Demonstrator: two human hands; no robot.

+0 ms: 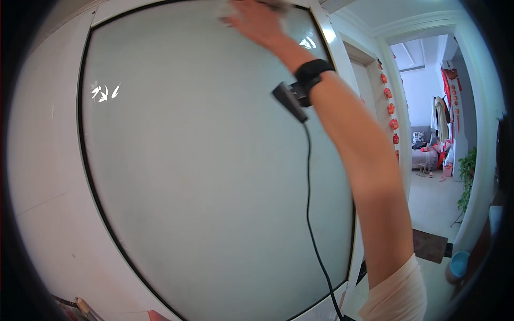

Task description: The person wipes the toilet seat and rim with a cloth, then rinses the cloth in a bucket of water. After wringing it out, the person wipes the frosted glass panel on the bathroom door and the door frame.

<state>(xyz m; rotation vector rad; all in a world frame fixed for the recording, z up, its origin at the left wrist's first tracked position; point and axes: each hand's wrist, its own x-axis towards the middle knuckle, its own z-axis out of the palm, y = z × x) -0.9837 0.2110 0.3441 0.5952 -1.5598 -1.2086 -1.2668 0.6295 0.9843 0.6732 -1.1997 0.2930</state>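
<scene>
My right arm reaches up from the lower right to the top of a large frosted glass panel (214, 176) in a pale frame with a black inner edge. Up there my right hand (259, 24), blurred by motion, presses a pale greyish cloth (227, 9) to the glass. Its fingers are partly cut off by the upper edge of the picture. A black strap (313, 72) circles the wrist and carries a small dark device (289, 101). From that device a black cable (309, 198) hangs down in front of the panel. My left hand is out of view.
White wall tiles (43, 160) flank the panel on the left. To the right, a doorway opens on a room with a sofa (423, 155). Red hanging ornaments (391, 108), a green plant (467, 174), a brown mat (428, 245) and a blue basin (459, 263) are there too.
</scene>
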